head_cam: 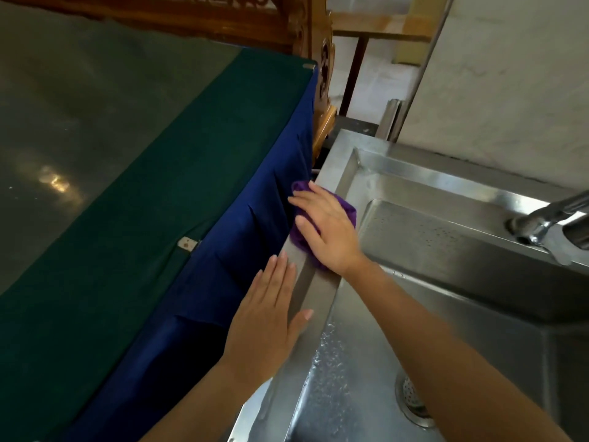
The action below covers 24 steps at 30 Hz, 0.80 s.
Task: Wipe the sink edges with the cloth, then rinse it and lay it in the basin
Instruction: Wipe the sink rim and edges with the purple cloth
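Head view: right hand (325, 224) presses cloth (345, 209) on sink edge (331, 173).

No readable text, label, brand, number or sign anywhere in view. Small metal tag (186, 243) at tabletop (95, 154) edge: blank or too blurred to read. Sink (331, 173) steel and tap (548, 215): no legible markings.

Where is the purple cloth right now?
In the head view the purple cloth lies on the sink's left rim, pressed flat under the right hand, beside the blue table drape.
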Motion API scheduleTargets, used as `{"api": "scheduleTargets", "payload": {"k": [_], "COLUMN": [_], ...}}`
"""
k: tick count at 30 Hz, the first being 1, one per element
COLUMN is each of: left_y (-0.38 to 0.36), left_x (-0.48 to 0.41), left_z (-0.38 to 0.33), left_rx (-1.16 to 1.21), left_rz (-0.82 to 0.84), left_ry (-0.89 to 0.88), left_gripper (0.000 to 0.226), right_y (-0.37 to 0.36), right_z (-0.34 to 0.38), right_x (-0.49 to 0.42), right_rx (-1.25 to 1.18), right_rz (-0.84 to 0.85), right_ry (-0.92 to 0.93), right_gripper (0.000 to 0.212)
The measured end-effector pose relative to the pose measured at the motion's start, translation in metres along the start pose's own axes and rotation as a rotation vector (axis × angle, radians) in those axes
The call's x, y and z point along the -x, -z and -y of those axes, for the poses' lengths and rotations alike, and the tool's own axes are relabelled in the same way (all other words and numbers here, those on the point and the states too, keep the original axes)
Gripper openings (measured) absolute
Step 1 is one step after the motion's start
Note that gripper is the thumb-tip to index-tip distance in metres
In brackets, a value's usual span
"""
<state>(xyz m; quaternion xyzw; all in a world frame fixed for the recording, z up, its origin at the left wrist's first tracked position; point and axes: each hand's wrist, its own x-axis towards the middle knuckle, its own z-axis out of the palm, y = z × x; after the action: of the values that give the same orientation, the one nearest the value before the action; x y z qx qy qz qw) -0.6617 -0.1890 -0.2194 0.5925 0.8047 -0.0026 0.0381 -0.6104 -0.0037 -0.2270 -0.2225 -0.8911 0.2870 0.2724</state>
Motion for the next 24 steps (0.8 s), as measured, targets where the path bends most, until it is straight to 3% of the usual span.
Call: {"api": "scheduleTargets", "payload": {"k": [7,10,17,24], "left_y": [0.002,0.000,-0.004,-0.004], "left_x": [0.007,0.008,0.010,0.008], "left_z": [-0.001,0.000,0.000,-0.002], "left_rx": [0.002,0.007,-0.041,-0.071], "left_rz": [-0.001,-0.015,-0.044,-0.043], "left_ry": [-0.004,-0.010,-0.028,-0.026], "left_gripper": [0.073,0.073,0.075,0.078], "right_y": [0.000,0.011,0.032,0.022], "right_z": [0.007,-0.012,-0.071,-0.060], "right_x": [0.035,0.011,-0.058,-0.050], "right_rx": [0.123,0.214,0.273,0.224], "right_rz": [0.204,0.225,0.169,0.011], "right_ry": [0.075,-0.032,-0.355,-0.319], "right_gripper": [0.047,0.051,0.052,0.047]}}
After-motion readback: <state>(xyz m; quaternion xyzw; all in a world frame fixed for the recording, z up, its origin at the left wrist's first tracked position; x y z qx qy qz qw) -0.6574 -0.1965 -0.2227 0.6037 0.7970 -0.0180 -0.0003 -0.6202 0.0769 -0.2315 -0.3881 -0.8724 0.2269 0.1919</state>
